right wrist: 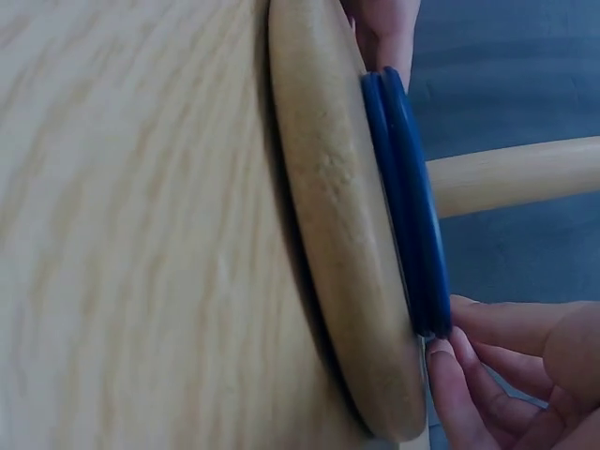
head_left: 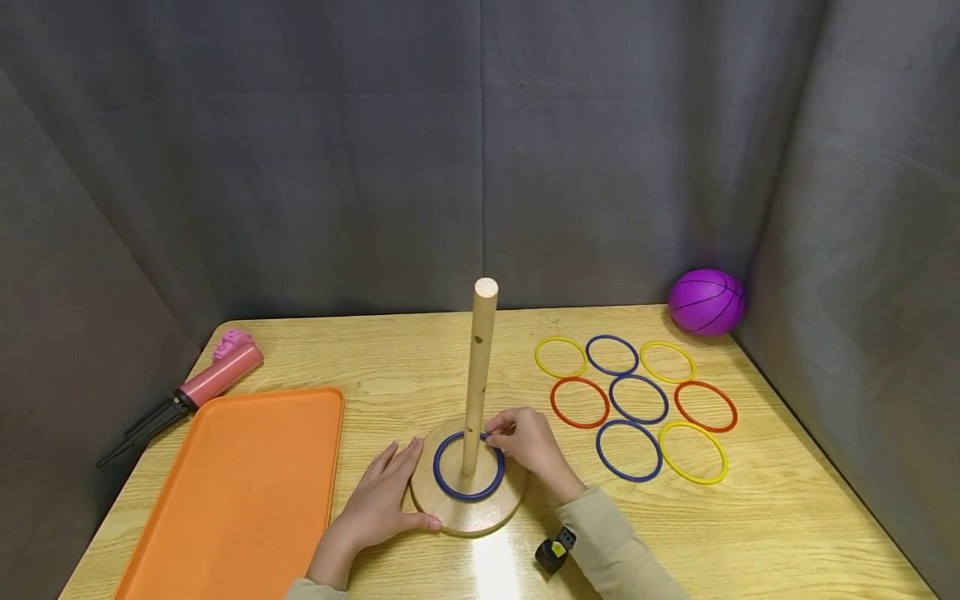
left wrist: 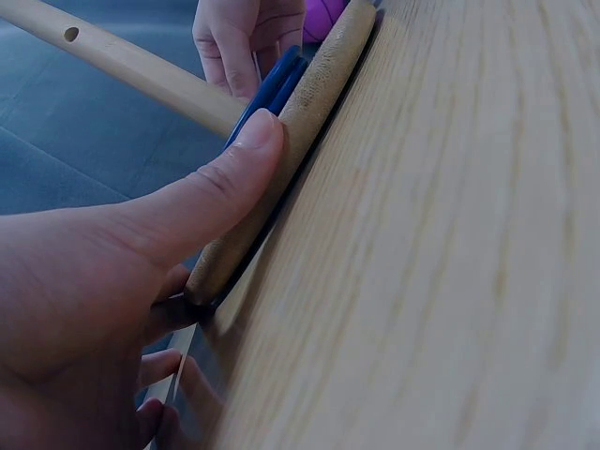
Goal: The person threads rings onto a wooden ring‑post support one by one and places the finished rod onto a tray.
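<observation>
Grey curtains back the wooden bench [head_left: 750, 517], where an orange tray [head_left: 240, 492] lies left. On the peg stand [head_left: 480, 358], blue rings [head_left: 468, 471] rest on the base; nine rings [head_left: 633, 400] are left loose. Left hand [head_left: 386, 500] lies flat, steadying the base; right hand [head_left: 528, 442] pinches the blue rings.

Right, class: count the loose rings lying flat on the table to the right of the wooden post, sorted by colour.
yellow rings: 3
blue rings: 3
red rings: 2
Total: 8
</observation>
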A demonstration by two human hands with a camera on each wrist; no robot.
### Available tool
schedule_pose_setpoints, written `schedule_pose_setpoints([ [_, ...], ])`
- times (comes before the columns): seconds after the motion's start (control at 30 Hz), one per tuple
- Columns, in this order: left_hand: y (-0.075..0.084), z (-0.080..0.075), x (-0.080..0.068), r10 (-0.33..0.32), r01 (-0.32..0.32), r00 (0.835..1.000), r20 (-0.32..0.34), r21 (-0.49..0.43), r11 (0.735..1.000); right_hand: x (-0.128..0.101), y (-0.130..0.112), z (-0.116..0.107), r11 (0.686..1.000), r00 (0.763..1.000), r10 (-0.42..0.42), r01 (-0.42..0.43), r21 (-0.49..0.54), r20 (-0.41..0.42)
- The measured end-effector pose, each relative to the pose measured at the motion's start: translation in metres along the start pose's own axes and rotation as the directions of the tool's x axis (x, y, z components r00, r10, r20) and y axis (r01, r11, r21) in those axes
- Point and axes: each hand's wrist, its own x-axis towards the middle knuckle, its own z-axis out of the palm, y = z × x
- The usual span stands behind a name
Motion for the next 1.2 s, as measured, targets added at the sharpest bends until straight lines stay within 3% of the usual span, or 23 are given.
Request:
schedule_pose_setpoints([
  [0.27,0.002,-0.002,-0.001,-0.006,0.006,1.0,-0.002,-0.008,1.0,-0.005,0.004,-0.014,0.998,0.998,0.029,-0.025,0.064,-0.057],
  [0.7,0.002,0.0,-0.001,-0.005,0.005,1.0,0.001,-0.005,1.0,-0.019,0.026,-0.063,0.994,0.987,0.049,-0.032,0.105,-0.156],
  [0.83,0.001,0.0,-0.001,-0.003,0.003,1.0,0.003,-0.007,1.0,-0.021,0.035,-0.078,0.996,0.983,0.031,-0.015,0.086,-0.182],
  [0.97,0.0,0.0,-0.001,-0.001,0.001,1.0,0.006,-0.009,1.0,-0.023,0.049,-0.092,0.997,0.987,0.028,-0.016,0.078,-0.155],
  [1.2,0.001,0.0,-0.001,-0.002,0.002,1.0,0.007,-0.014,1.0,-0.025,0.071,-0.118,0.999,0.986,0.018,-0.025,-0.039,-0.164],
])
